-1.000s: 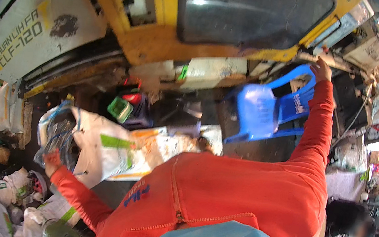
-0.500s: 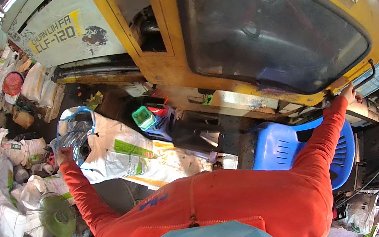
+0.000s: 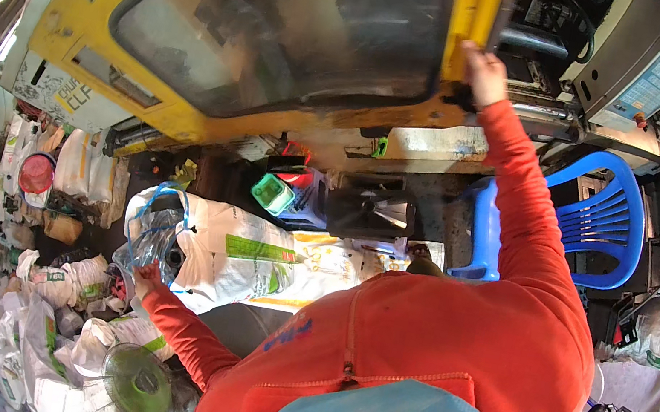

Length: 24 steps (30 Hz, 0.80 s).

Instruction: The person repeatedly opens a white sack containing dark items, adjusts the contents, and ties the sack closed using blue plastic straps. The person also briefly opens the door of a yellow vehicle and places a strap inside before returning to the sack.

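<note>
Orange sleeves and a blue cap brim fill the lower middle of the view and hide much of the floor below, along with the person's trunk and lap. The right hand (image 3: 482, 73) is raised high on an outstretched arm, fingers curled shut on the edge of the yellow machine door (image 3: 461, 20), whose dark window (image 3: 288, 35) takes up most of the top of the picture; the fingertips themselves are hidden behind the door's edge. The left arm reaches down and out to the left, and the left hand (image 3: 144, 274) rests at the mouth of a large white sack (image 3: 244, 257); it is small and partly lost against clear plastic there, so I cannot tell whether its fingers are closed on anything. A blue plastic chair (image 3: 595, 222) stands just right of the raised arm, partly covered by the sleeve. A green tub (image 3: 272, 193) sits under the machine. More white bags (image 3: 50, 282) crowd the left rim, bent and blurred by the lens.
</note>
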Tool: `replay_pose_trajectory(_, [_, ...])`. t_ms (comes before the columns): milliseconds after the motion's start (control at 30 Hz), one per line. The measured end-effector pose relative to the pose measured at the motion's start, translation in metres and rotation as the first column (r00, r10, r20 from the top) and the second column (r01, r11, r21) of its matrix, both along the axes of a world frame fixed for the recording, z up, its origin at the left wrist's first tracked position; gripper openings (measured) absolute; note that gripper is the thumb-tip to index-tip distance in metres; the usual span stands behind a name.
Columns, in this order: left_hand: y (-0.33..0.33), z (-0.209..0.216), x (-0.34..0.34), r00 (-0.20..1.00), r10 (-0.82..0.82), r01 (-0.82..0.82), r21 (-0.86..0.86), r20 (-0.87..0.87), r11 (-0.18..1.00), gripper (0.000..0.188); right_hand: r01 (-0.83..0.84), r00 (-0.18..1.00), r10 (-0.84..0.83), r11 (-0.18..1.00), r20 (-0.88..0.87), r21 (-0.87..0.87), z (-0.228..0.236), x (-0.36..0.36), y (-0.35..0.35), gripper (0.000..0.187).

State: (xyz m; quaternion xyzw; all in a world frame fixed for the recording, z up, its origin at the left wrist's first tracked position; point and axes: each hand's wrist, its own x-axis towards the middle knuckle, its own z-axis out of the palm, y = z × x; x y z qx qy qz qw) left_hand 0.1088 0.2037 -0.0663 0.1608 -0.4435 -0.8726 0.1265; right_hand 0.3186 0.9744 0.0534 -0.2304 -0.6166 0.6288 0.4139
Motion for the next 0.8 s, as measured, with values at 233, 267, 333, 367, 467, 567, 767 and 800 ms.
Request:
replay_pose_trajectory(233, [-0.009,-0.018,0.008,0.995,-0.017,0.025,0.078,-0.095,0.997,0.036,-0.448,0.894,0.429,0.873,0.132,0.193,-0.004,-0.081,-0.075,0.023])
replay_pose_trajectory(267, [-0.008,-0.020,0.007,0.995,0.073,-0.070,0.055,-0.068,0.996,0.036,-0.547,0.833,0.517,0.821,0.196,0.163,-0.002,-0.085,-0.083,0.023])
replay_pose_trajectory(333, [-0.005,-0.022,0.005,0.979,0.202,-0.203,-0.012,-0.042,0.979,0.037,-0.642,0.767,0.601,0.725,0.226,0.249,0.007,-0.084,-0.088,0.030])
replay_pose_trajectory(367, [-0.002,-0.022,0.003,0.965,0.258,-0.260,-0.062,-0.038,0.964,0.037,-0.713,0.689,0.710,0.627,0.147,0.312,0.015,-0.078,-0.083,0.038])
replay_pose_trajectory(467, [0.005,-0.021,-0.001,0.899,0.436,-0.427,-0.299,-0.038,0.854,0.038,-0.697,0.639,0.661,0.280,0.394,0.661,0.040,-0.051,-0.025,0.041])
replay_pose_trajectory(567, [0.014,-0.022,-0.001,0.756,0.635,-0.548,-0.682,-0.156,0.485,0.039,-0.576,0.720,0.676,0.709,-0.159,0.408,0.060,-0.050,0.087,0.021])
replay_pose_trajectory(767, [0.049,-0.025,0.016,0.745,0.575,-0.182,-0.933,-0.337,-0.311,0.047,0.199,0.943,-0.327,0.711,0.067,0.675,0.072,-0.189,0.304,0.035])
replay_pose_trajectory(800, [0.057,-0.025,0.016,0.767,0.542,-0.133,-0.912,-0.342,-0.387,0.046,0.142,0.870,-0.432,0.681,0.237,0.718,0.073,-0.209,0.322,0.041])
